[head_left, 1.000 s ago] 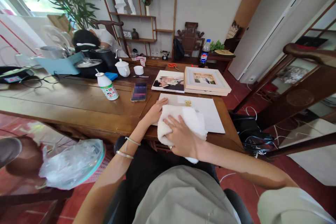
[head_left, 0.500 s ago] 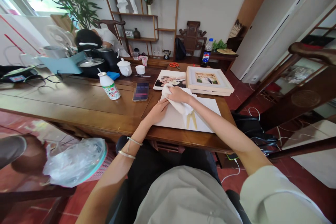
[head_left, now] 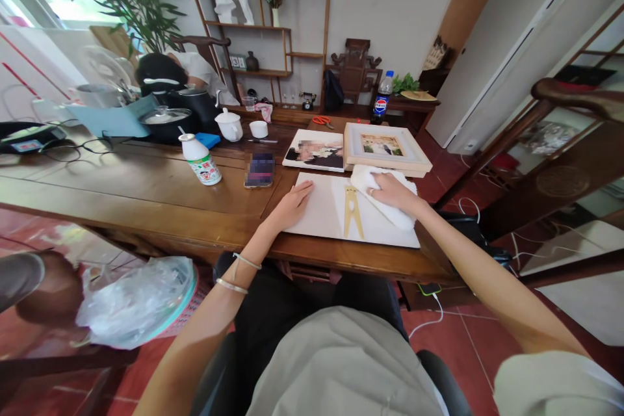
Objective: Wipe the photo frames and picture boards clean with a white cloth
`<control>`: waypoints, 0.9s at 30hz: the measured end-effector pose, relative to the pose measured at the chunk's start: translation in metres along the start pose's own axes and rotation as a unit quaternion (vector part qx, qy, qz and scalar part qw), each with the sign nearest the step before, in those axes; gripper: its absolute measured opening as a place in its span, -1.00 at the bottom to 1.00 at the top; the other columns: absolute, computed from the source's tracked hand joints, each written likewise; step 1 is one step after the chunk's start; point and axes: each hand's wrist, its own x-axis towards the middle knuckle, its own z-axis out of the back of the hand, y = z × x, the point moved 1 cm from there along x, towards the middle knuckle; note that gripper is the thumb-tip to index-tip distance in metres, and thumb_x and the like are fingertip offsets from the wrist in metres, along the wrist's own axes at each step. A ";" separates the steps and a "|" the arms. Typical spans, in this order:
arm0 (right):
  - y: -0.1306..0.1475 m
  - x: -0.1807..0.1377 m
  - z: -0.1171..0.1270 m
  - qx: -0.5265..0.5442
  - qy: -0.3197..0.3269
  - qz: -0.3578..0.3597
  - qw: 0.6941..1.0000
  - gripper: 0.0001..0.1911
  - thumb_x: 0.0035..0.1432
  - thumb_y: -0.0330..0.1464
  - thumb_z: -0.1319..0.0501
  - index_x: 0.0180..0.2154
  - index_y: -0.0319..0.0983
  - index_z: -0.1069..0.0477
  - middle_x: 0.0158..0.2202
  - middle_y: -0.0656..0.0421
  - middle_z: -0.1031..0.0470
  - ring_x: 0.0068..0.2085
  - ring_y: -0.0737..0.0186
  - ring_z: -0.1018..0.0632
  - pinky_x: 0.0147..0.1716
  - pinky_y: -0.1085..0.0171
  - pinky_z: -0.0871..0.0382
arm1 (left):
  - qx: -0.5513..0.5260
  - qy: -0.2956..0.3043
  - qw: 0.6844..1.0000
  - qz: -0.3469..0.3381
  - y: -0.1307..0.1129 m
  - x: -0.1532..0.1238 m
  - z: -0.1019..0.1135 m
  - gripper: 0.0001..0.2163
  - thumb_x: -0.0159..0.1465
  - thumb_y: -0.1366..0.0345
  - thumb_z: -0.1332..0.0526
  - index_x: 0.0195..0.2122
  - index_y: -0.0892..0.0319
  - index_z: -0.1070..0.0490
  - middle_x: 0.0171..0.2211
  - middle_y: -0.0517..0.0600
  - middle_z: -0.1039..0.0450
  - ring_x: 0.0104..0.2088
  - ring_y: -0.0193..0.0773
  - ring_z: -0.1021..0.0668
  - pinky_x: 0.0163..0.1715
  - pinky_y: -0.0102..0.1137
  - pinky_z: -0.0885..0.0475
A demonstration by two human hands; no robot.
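A white flat board lies on the wooden table in front of me. Its left edge is under my left hand, which rests flat with the fingers stretched out. On the board's right part my right hand presses down on a folded white cloth and grips it. Between my hands a gold-yellow, two-legged shape shows on the board; whether it is printed or attached I cannot tell. Just behind the board are a photo panel and a thick white frame with a picture inside.
Left of the board are a phone, a white bottle with a straw, a lidded white pot and a white cup. Orange-handled scissors and a cola bottle stand farther back. A person bends over the table's far left.
My right hand has moved the white cloth from the board's upper left to its right side, uncovering the gold-yellow shape. My left hand stays at the left edge.
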 end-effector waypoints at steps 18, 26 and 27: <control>0.008 -0.085 0.013 0.061 0.083 0.031 0.994 -0.90 0.02 -0.31 -0.16 -0.40 -0.20 -0.36 -0.17 -0.03 -0.49 -0.09 -0.06 -0.48 -0.09 0.09 -0.34 | 0.012 -0.007 1.000 -0.007 0.004 -0.001 -0.001 -0.55 0.37 0.27 0.14 0.22 0.24 -0.26 0.28 0.12 -0.21 0.31 -0.16 -0.22 0.32 -0.14 -0.02; -0.034 -0.016 -0.012 0.140 0.010 0.027 0.990 -0.55 0.13 -0.07 -0.13 -0.07 -0.21 -0.45 0.25 0.04 -0.26 0.35 -0.07 -0.04 0.28 0.00 0.09 | 0.006 -0.004 1.000 -0.003 0.002 -0.001 0.001 -0.54 0.36 0.26 0.13 0.21 0.30 -0.27 0.28 0.15 -0.20 0.31 -0.15 -0.23 0.32 -0.14 -0.01; -0.031 -0.019 -0.013 0.131 0.013 0.013 0.991 -0.51 0.15 -0.04 -0.11 -0.04 -0.22 -0.45 0.25 0.02 -0.28 0.35 -0.08 -0.05 0.29 -0.02 0.12 | 0.005 -0.005 1.000 -0.002 0.002 -0.001 0.001 -0.54 0.36 0.27 0.13 0.21 0.28 -0.26 0.29 0.14 -0.20 0.31 -0.16 -0.22 0.32 -0.14 -0.01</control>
